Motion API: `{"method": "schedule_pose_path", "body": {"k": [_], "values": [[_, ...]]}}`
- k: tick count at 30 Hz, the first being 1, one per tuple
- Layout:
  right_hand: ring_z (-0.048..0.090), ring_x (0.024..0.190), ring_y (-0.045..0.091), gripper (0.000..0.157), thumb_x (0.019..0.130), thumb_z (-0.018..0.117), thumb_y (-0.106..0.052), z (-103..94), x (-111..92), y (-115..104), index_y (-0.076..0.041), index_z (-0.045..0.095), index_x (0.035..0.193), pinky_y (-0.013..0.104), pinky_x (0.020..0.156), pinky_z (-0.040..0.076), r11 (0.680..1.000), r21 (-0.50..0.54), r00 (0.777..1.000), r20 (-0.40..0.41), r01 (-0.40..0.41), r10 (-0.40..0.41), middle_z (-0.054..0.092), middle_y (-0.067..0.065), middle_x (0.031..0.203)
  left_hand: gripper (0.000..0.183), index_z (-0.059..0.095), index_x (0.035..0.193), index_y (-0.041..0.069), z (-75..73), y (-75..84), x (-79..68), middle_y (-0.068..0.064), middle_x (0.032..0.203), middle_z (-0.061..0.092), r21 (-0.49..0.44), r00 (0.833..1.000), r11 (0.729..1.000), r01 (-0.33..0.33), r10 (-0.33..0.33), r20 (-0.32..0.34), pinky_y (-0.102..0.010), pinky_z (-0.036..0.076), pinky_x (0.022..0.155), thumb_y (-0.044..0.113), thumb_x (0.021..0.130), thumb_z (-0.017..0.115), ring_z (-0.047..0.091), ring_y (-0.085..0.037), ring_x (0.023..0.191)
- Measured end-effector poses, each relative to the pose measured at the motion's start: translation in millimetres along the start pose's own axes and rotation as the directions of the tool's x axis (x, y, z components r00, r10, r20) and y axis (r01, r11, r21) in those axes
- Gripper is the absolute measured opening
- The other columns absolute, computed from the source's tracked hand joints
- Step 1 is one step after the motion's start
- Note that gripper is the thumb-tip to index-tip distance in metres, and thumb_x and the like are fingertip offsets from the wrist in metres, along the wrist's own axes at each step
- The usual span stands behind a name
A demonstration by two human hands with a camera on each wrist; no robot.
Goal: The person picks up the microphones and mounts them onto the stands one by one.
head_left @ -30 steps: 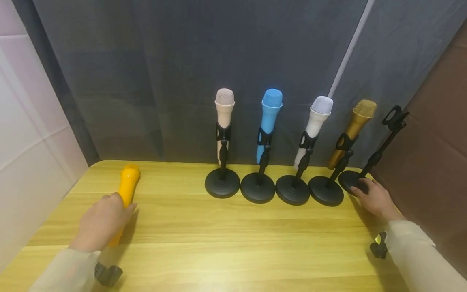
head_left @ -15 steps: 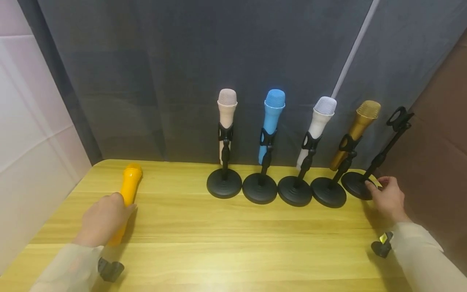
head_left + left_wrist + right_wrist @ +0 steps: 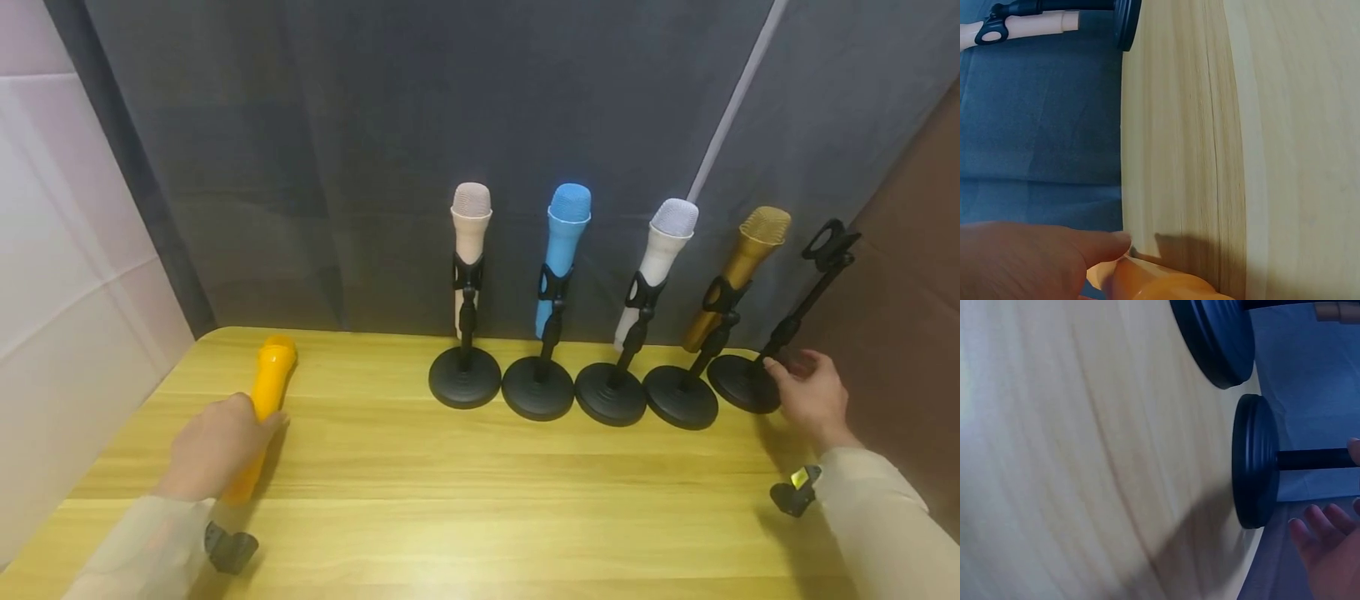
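Observation:
At the left of the head view, my left hand grips a yellow microphone that lies along the wooden table with its head pointing away. Part of its handle is hidden under the hand. The left wrist view has my thumb beside the orange-looking microphone. On the far right, my right hand is beside a black microphone stand whose clip holds nothing. In the right wrist view, the loosely bent fingers are near the stand's pole, apart from its round base.
Left of that stand runs a row of black stands bearing a beige microphone, a blue one, a white one and a gold one. Behind the table hangs a dark grey curtain. A brown wall borders the right.
My right hand has let go of the end stand's base and drawn slightly right. The left hand stays on the yellow microphone. The whole head view has shifted a little.

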State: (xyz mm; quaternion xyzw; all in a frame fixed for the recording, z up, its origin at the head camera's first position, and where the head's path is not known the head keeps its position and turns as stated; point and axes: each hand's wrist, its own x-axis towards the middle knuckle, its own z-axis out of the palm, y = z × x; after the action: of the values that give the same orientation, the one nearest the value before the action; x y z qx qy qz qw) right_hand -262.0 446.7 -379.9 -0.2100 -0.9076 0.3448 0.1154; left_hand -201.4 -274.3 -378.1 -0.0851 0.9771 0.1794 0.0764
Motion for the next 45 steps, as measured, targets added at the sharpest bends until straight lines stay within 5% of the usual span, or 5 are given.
{"method": "schedule_pose_path", "body": {"k": [10, 18, 31, 36, 45], "values": [[0.027, 0.145, 0.055, 0.086, 0.103, 0.043, -0.052, -5.9, 6.6, -13.0, 0.005, 0.010, 0.159, 0.064, 0.118, 0.028, 1.000, 0.004, 0.999, 0.027, 0.030, -0.030, 0.035, 0.033, 0.156, 0.051, 0.050, 0.094, -0.007, 1.9, -2.7, 1.2, -0.011, 0.068, 0.052, -0.009, 1.000, 1.000, -0.008, 0.008, -0.011, -0.035, 0.043, 0.048, 0.044, 0.100, 0.054, 0.054, -0.024, 0.057], [0.035, 0.139, 0.056, 0.081, 0.104, 0.043, -0.049, -7.7, 10.7, -20.9, 0.010, 0.020, 0.155, 0.066, 0.112, 0.035, 0.998, -0.007, 0.998, 0.026, 0.054, -0.054, 0.037, 0.038, 0.152, 0.043, 0.052, 0.092, -0.005, 4.2, -2.5, 3.4, -0.012, 0.068, 0.055, -0.030, 1.000, 0.999, -0.015, 0.015, -0.016, -0.035, 0.045, 0.048, 0.037, 0.099, 0.056, 0.056, -0.023, 0.055], [0.049, 0.114, 0.053, 0.057, 0.108, 0.038, -0.036, -9.5, 14.2, -19.9, 0.014, 0.038, 0.135, 0.042, 0.077, 0.052, 0.994, -0.061, 0.996, -0.008, 0.088, -0.088, 0.047, 0.037, 0.124, 0.040, 0.053, 0.088, -0.005, 5.9, -2.9, -0.2, -0.011, 0.065, 0.054, -0.037, 0.998, 0.998, -0.044, 0.042, -0.047, -0.034, 0.045, 0.045, 0.033, 0.100, 0.051, 0.054, -0.022, 0.051], [0.047, 0.114, 0.057, 0.056, 0.108, 0.037, -0.037, -11.1, 15.0, -15.9, 0.015, 0.038, 0.130, 0.063, 0.091, 0.047, 0.987, -0.082, 0.990, 0.027, 0.138, -0.137, 0.047, 0.038, 0.121, 0.041, 0.054, 0.086, -0.003, 7.5, -3.0, -4.4, -0.010, 0.063, 0.054, -0.043, 0.995, 0.997, -0.071, 0.068, -0.066, -0.033, 0.045, 0.043, 0.035, 0.101, 0.050, 0.053, -0.020, 0.048], [0.052, 0.113, 0.060, 0.058, 0.108, 0.038, -0.039, -11.9, 11.1, -11.9, 0.014, 0.039, 0.132, 0.067, 0.093, 0.047, 0.975, -0.102, 0.980, 0.061, 0.195, -0.190, 0.050, 0.041, 0.122, 0.045, 0.054, 0.089, -0.004, 8.7, 0.4, -9.2, -0.009, 0.064, 0.053, -0.061, 0.989, 0.992, -0.111, 0.104, -0.108, -0.033, 0.044, 0.043, 0.038, 0.103, 0.048, 0.052, -0.020, 0.048]]}}
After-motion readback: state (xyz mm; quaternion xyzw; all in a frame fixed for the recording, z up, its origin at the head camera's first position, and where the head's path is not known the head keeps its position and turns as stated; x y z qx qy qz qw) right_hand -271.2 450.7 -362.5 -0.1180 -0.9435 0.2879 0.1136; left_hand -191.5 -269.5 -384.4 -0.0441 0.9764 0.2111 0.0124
